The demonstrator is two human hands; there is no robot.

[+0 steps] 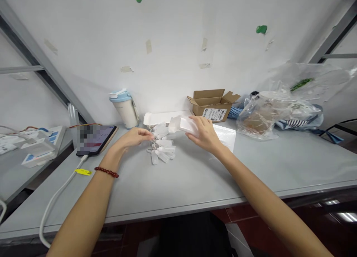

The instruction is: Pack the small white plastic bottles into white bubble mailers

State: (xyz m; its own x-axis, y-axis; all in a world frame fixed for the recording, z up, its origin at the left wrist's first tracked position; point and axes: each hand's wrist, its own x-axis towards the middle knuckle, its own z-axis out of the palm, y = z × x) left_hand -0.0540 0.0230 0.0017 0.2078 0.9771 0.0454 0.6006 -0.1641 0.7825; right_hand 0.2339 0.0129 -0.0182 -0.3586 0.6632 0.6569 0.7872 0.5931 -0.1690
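My right hand (205, 133) is wrapped around a small white box (188, 125), held tilted just above the table with its open end facing left. My left hand (135, 137) has its fingertips pressed together at the left edge of a pile of translucent plastic tags (164, 150). What sits between those fingertips is too small to make out. The tags have small loops and lie fanned out on the table, partly below the box's open end. Behind them lies a long white carton (164, 118). A white sheet or packet (226, 136) is partly hidden by my right hand.
An open brown cardboard box (213, 104) stands by the wall, with a blue-lidded cup (124, 109) left of it. A phone (96, 140) on a white cable (60, 192) lies at left. Clear plastic bags (259, 117) fill the right back. The table's front edge (178, 212) is near.
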